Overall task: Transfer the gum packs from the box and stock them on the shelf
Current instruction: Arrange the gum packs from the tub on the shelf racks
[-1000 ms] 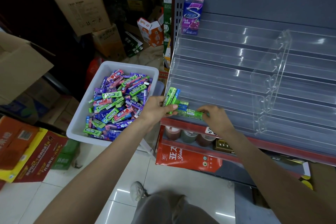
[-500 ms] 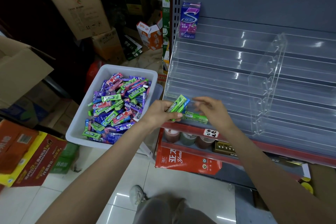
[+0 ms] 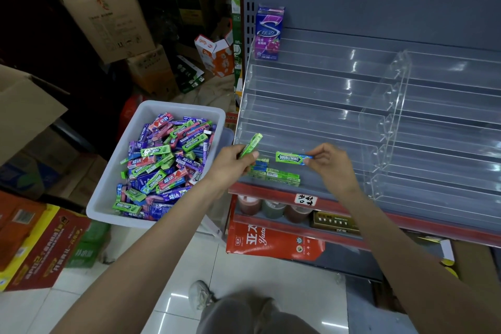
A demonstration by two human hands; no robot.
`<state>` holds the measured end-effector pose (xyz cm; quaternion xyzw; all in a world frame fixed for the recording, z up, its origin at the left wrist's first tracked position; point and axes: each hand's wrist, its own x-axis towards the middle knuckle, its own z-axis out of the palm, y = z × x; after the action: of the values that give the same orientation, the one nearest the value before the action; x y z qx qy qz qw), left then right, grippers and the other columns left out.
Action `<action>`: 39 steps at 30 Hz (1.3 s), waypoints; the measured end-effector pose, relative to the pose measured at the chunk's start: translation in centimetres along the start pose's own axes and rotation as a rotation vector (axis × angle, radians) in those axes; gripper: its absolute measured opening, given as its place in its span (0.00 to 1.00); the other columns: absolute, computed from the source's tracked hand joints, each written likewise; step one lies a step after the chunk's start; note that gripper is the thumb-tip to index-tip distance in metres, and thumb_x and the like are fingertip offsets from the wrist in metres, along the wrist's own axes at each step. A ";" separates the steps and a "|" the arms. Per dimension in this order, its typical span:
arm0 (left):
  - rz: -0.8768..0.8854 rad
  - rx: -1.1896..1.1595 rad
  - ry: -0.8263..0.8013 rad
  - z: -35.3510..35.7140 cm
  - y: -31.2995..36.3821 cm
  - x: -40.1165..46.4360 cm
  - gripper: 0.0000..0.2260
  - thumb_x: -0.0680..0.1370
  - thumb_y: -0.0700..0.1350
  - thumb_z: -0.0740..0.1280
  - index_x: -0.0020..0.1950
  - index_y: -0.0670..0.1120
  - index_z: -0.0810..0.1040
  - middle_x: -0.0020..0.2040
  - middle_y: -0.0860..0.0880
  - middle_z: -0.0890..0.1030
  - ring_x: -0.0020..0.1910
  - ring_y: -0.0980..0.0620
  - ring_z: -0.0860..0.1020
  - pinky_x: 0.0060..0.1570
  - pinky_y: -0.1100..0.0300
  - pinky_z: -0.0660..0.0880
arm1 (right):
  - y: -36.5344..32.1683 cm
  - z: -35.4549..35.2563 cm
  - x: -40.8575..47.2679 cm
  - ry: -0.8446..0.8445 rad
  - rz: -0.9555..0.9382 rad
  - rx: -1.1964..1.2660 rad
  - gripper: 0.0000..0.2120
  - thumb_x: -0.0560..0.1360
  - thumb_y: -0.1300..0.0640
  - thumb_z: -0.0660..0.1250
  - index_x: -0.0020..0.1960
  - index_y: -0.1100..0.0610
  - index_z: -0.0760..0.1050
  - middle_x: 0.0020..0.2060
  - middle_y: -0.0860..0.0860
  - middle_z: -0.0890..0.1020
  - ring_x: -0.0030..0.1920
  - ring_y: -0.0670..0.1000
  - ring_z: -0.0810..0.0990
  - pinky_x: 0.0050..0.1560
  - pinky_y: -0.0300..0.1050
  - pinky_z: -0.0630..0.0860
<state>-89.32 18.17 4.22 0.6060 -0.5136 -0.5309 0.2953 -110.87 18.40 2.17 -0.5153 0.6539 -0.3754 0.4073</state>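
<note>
A white bin (image 3: 108,195) on the left is full of loose gum packs (image 3: 165,162) in green, purple and pink. My left hand (image 3: 230,164) grips a green gum pack (image 3: 250,145) tilted upward, just left of the shelf. My right hand (image 3: 332,164) pinches the right end of a green Doublemint pack (image 3: 290,158), held flat above the lowest tier. A few green packs (image 3: 276,176) lie stacked on the left end of that lowest tier of the clear acrylic shelf (image 3: 311,114).
A purple gum carton (image 3: 268,32) stands on the top tier at the left. A clear divider (image 3: 387,122) splits the tiers. Jars and boxes sit on the rack below the red shelf edge (image 3: 271,194). Cardboard boxes (image 3: 103,5) crowd the floor on the left.
My right hand has taken one green pack from my left hand and lifted it to the right, above the stacked packs. My left hand now holds a single tilted pack.
</note>
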 end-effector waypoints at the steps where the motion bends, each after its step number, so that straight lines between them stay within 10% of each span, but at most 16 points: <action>1: -0.006 -0.001 -0.009 0.0 -0.1 0.1 0.07 0.80 0.44 0.63 0.49 0.41 0.77 0.34 0.49 0.71 0.33 0.55 0.69 0.39 0.63 0.69 | 0.4 0.2 0.0 0.010 -0.013 -0.079 0.10 0.71 0.66 0.71 0.38 0.54 0.73 0.41 0.53 0.81 0.43 0.50 0.80 0.43 0.32 0.74; 5: -0.055 -0.047 0.009 0.3 -0.1 0.3 0.08 0.81 0.42 0.58 0.44 0.45 0.74 0.38 0.45 0.70 0.34 0.53 0.67 0.39 0.60 0.66 | 1.3 1.5 -0.3 0.013 -0.096 -0.279 0.02 0.73 0.65 0.69 0.45 0.60 0.76 0.41 0.51 0.81 0.42 0.47 0.79 0.40 0.23 0.70; 15: 0.034 -0.026 0.018 -0.3 -1.0 0.3 0.12 0.80 0.37 0.61 0.63 0.40 0.74 0.50 0.48 0.78 0.46 0.52 0.79 0.49 0.65 0.74 | 2.4 2.5 -0.3 -0.112 -0.197 -0.606 0.12 0.77 0.65 0.63 0.59 0.57 0.78 0.52 0.55 0.82 0.43 0.54 0.82 0.48 0.49 0.80; 26: 0.105 0.008 0.032 -0.3 -0.7 0.5 0.12 0.78 0.36 0.63 0.61 0.42 0.77 0.49 0.49 0.78 0.45 0.57 0.77 0.42 0.74 0.73 | 1.4 3.1 -0.4 -0.179 -0.213 -0.906 0.18 0.78 0.67 0.60 0.65 0.55 0.74 0.59 0.53 0.76 0.51 0.53 0.79 0.47 0.43 0.78; 35: 0.143 0.089 0.013 0.5 -1.2 1.1 0.10 0.78 0.37 0.66 0.58 0.45 0.79 0.49 0.48 0.80 0.44 0.56 0.79 0.50 0.63 0.75 | 0.4 2.0 -0.8 -0.154 -0.217 -0.808 0.14 0.80 0.60 0.59 0.64 0.56 0.74 0.59 0.53 0.76 0.50 0.52 0.78 0.48 0.43 0.76; 39: 0.229 0.255 -0.041 1.3 -0.9 1.4 0.10 0.77 0.39 0.67 0.57 0.45 0.80 0.50 0.50 0.81 0.50 0.52 0.79 0.55 0.55 0.76 | -1.2 0.9 -1.4 -0.084 -0.199 -0.223 0.14 0.78 0.56 0.63 0.63 0.55 0.75 0.54 0.49 0.79 0.51 0.44 0.77 0.54 0.34 0.72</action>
<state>-90.36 17.36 2.64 0.5648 -0.6484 -0.4367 0.2642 -109.41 19.45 3.08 -0.6350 0.6193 -0.3172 0.3355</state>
